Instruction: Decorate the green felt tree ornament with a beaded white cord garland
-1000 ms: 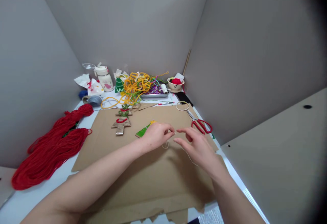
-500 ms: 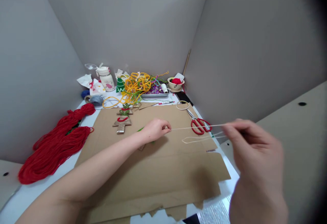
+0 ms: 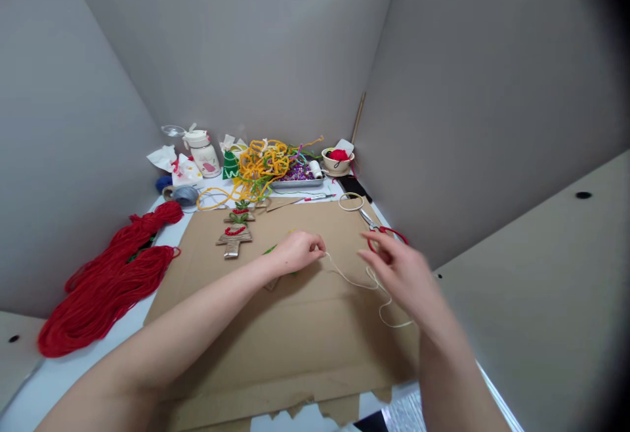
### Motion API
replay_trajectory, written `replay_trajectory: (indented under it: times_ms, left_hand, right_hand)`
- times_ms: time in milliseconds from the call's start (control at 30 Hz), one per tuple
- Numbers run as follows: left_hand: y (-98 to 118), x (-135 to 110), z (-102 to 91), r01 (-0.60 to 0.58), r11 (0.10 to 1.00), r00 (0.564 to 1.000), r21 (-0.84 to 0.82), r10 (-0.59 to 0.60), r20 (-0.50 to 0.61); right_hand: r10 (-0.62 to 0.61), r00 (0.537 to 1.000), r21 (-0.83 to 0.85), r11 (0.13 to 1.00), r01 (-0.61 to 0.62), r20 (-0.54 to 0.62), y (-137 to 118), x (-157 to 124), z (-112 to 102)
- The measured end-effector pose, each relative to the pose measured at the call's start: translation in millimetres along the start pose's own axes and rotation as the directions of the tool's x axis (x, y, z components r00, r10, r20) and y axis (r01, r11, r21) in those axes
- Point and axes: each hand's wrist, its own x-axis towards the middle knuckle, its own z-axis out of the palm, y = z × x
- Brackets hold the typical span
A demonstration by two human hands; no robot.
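My left hand (image 3: pixel 295 251) rests on the brown cardboard sheet (image 3: pixel 275 340), fingers pinched on one end of a thin white string (image 3: pixel 361 285). A green piece lies partly hidden under that hand. The string runs slack to the right and curls beneath my right hand (image 3: pixel 401 271). My right hand hovers over the cardboard with its fingers apart, reaching over the red-handled scissors (image 3: pixel 381 227), touching or nearly touching the string.
Two twine-wrapped cross ornaments (image 3: pixel 235 232) lie on the cardboard's far left. A red yarn bundle (image 3: pixel 105 281) sits left. At the back are a white bottle (image 3: pixel 201 151), tangled yellow cord (image 3: pixel 260 163), a bead tray (image 3: pixel 298 177), a bowl (image 3: pixel 337 159) and a ring (image 3: pixel 351 203). Grey walls close in.
My right hand had pulled the string taut far out to the right; it has come back toward the scissors and the string now lies slack. My left hand stayed put.
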Motion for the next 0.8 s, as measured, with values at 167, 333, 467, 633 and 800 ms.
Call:
replay_trajectory:
  times_ms: [167, 333, 467, 633, 800]
  left_hand:
    - [1.5, -1.7, -1.1, 0.051, 0.992, 0.999, -0.114, -0.051, 0.002]
    - [-4.9, 5.1, -8.5, 0.171, 0.860, 0.973, -0.481, -0.070, 0.221]
    - [-7.6, 10.6, -13.7, 0.257, 0.726, 0.952, -0.637, -0.076, 0.297]
    - [-11.0, 11.1, -15.5, 0.194, 0.822, 0.960, -0.536, -0.046, 0.278]
    - [-17.3, 9.8, -6.2, 0.092, 0.888, 0.969, -0.450, 0.023, 0.244]
  right_hand:
    - [-0.015, 0.967, 0.199, 0.979, -0.037, 0.255, 1.4, 20.7, 56.0]
    - [0.028, 0.957, 0.516, 0.837, -0.180, 0.289, 5.7, 32.1, 59.5]
    - [0.064, 0.949, 0.604, 0.757, -0.248, 0.309, 2.0, 36.8, 54.5]
    - [0.078, 0.960, 0.639, 0.731, -0.239, 0.270, 3.0, 40.1, 55.5]
    - [0.096, 0.968, 0.689, 0.686, -0.233, 0.232, 6.2, 43.2, 54.3]
